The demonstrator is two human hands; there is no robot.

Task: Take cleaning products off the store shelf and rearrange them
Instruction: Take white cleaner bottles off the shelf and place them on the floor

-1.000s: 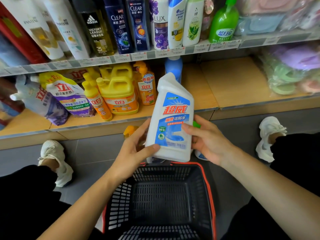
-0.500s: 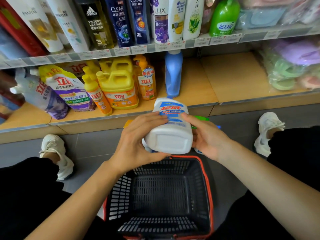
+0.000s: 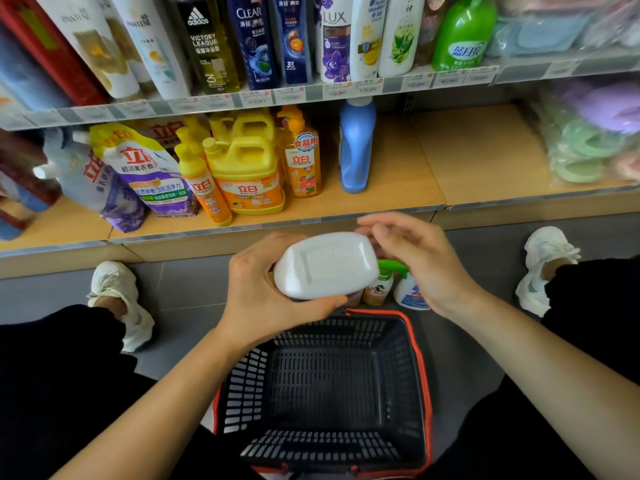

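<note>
My left hand [image 3: 258, 299] grips a white cleaner bottle [image 3: 325, 265] tipped away from me, so only its bottom faces the camera. It hangs above the far rim of a black shopping basket [image 3: 420, 375] with red trim. My right hand [image 3: 412, 258] hovers just right of the bottle with loosely curved fingers, and I cannot tell if it touches the bottle. On the lower shelf [image 3: 398, 174] stand yellow detergent jugs [image 3: 246, 174], an orange pump bottle [image 3: 301, 157], a tall blue bottle [image 3: 356, 147] and purple refill pouches [image 3: 149, 174].
Two small spray bottles [image 3: 398, 289] stand on the grey floor between the basket and the shelf. Shampoo bottles [image 3: 287, 36] line the upper shelf. Wrapped pastel goods [image 3: 588, 147] fill the right side. My white shoes [image 3: 543, 258] flank the basket.
The white bottle has tilted from upright with its label toward me to bottom toward me, and moved lower. My right hand has come off its side.
</note>
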